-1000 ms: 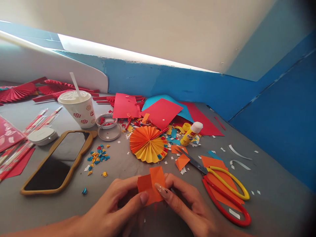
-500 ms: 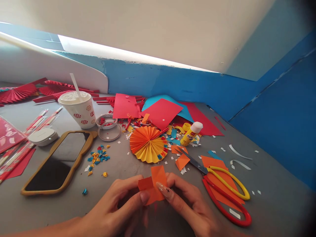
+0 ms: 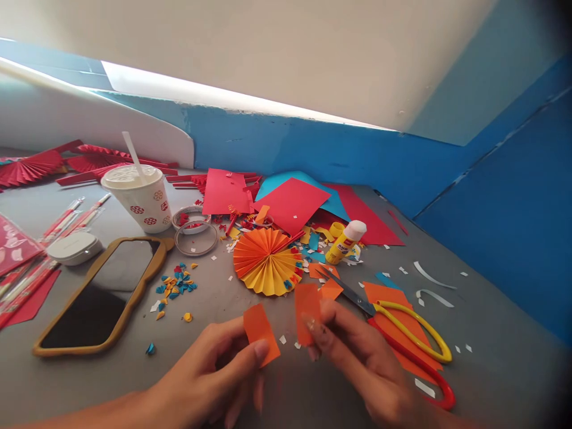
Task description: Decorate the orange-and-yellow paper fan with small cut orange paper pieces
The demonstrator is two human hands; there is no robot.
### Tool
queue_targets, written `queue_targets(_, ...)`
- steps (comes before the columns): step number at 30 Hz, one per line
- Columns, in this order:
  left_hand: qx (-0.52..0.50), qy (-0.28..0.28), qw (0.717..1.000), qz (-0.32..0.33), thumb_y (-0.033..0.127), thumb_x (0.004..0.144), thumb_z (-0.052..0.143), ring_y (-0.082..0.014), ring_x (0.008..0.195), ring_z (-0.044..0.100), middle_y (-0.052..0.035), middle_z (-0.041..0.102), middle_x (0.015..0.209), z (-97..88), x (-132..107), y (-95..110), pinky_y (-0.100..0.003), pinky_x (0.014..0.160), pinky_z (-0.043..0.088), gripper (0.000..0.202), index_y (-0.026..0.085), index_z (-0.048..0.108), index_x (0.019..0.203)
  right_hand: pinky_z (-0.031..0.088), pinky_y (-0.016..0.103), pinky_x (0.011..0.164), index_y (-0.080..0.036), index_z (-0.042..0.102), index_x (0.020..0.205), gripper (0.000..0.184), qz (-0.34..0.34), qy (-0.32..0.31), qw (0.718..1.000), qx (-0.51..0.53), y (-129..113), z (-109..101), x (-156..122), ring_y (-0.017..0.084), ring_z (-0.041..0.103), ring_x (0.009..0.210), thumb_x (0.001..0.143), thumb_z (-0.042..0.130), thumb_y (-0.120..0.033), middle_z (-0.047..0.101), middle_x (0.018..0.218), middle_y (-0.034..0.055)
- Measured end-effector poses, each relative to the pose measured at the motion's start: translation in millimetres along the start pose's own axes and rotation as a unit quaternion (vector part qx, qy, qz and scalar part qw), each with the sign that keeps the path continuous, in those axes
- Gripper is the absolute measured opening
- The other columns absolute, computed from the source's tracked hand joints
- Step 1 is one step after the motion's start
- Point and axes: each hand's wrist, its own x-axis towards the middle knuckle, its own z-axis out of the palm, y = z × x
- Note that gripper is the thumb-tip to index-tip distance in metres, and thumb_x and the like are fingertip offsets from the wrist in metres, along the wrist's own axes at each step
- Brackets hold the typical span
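My left hand [image 3: 223, 363] pinches a small orange paper piece [image 3: 259, 330] between thumb and fingers. A second orange paper piece [image 3: 307, 310] is gripped in my right hand [image 3: 353, 351], slightly blurred. A gap separates the two pieces. Just beyond them lies a round pleated paper fan [image 3: 268, 262], orange above and yellow below. Scissors [image 3: 411, 322] with one yellow and one red handle lie open to the right, across a larger orange paper sheet [image 3: 384, 292]. A glue stick [image 3: 346, 241] stands behind the scissors' tips.
A phone in a tan case [image 3: 100, 298], a white earbud case [image 3: 75, 248] and a paper cup with a straw [image 3: 143, 196] are on the left. Small folded paper bits [image 3: 174, 285] lie beside the phone. Red paper [image 3: 292, 205] and tape rolls [image 3: 195, 235] lie farther back.
The orange paper, one connected piece or two overlapping before, is now two separate pieces, one per hand. My right hand has moved right, away from my left.
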Motion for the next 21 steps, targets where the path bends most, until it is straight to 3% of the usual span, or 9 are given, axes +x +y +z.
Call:
queue_targets(4,0.073,-0.012,0.997,0.018,0.06,0.091,0.044,-0.0056,0.047,0.042,-0.0014,0.062,0.071,3.7,-3,4,-0.016,0.043,0.033,0.048,0.015,0.058,0.101,0.044,0.028,0.073,-0.021,0.057,0.091,0.03,0.015,-0.134,0.989,-0.053,-3,5,1,0.017,0.056,0.078,0.1,0.038,-0.042,0.061,0.084,0.0023)
queue_targets(7,0.153,-0.005,0.987,0.053,0.058,0.093,0.039,-0.0098,0.059,0.048,-0.0018,0.063,0.074,3.5,-9,8,-0.018,0.057,0.042,0.044,0.019,0.059,0.097,0.045,0.03,0.08,-0.021,0.06,0.091,0.032,0.017,-0.168,0.979,-0.111,-4,6,4,0.018,0.059,0.085,0.1,0.038,-0.041,0.065,0.09,0.0035)
queue_targets(11,0.219,-0.032,0.972,0.074,0.052,0.097,0.032,-0.0121,0.067,0.053,-0.0017,0.064,0.079,0.2,-16,11,-0.018,0.068,0.045,0.039,0.021,0.057,0.101,0.044,0.031,0.086,-0.02,0.06,0.092,0.032,0.023,-0.184,0.974,-0.129,-4,6,6,0.019,0.059,0.089,0.101,0.035,-0.037,0.067,0.093,0.0039)
queue_targets(16,0.251,-0.03,0.965,0.062,0.05,0.098,0.029,-0.0118,0.069,0.054,-0.0024,0.066,0.083,1.4,-15,15,-0.017,0.068,0.044,0.04,0.021,0.056,0.1,0.045,0.029,0.079,-0.021,0.059,0.092,0.033,0.016,-0.167,0.974,-0.153,-1,9,5,0.018,0.06,0.086,0.101,0.035,-0.041,0.065,0.091,0.0035)
queue_targets(21,0.237,-0.033,0.97,0.046,0.055,0.098,0.021,-0.0112,0.063,0.053,-0.0014,0.064,0.078,3.9,-15,17,-0.017,0.063,0.043,0.049,0.021,0.055,0.098,0.041,0.03,0.084,-0.02,0.057,0.088,0.031,-0.027,-0.146,0.969,-0.199,2,9,5,0.016,0.057,0.081,0.103,0.032,-0.032,0.062,0.084,0.0021)
